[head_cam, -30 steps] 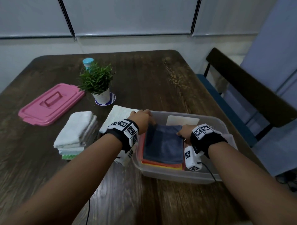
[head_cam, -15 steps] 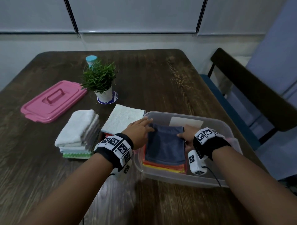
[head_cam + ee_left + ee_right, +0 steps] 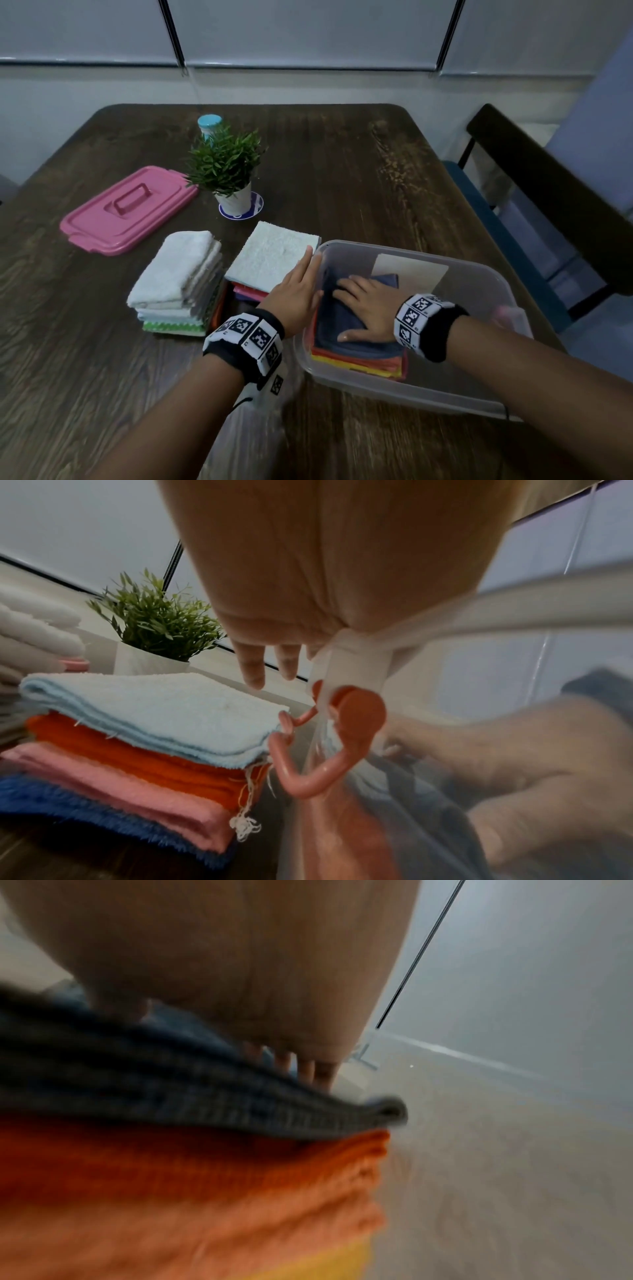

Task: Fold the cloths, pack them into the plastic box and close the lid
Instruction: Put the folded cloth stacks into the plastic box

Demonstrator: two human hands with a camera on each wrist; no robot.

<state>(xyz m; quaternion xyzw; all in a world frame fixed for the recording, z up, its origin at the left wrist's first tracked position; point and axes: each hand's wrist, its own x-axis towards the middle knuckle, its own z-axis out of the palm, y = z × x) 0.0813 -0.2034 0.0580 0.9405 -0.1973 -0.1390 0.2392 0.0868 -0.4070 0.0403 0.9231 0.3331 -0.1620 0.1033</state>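
A clear plastic box stands on the table at the front right. Inside it lies a stack of folded cloths, dark blue on top, then orange and yellow. My right hand lies flat on the dark blue cloth, fingers straight. My left hand is open over the box's left rim, beside a second stack topped by a pale cloth. A third stack of white cloths lies further left. The pink lid rests at the far left.
A small potted plant on a blue coaster stands behind the stacks, with a blue-capped bottle behind it. A pink latch hangs on the box's left side. A dark chair stands to the right of the table.
My right hand has slid left from the cloth's right edge and now presses flat on top of the dark blue cloth. My left hand has drawn back out to the box's left rim.
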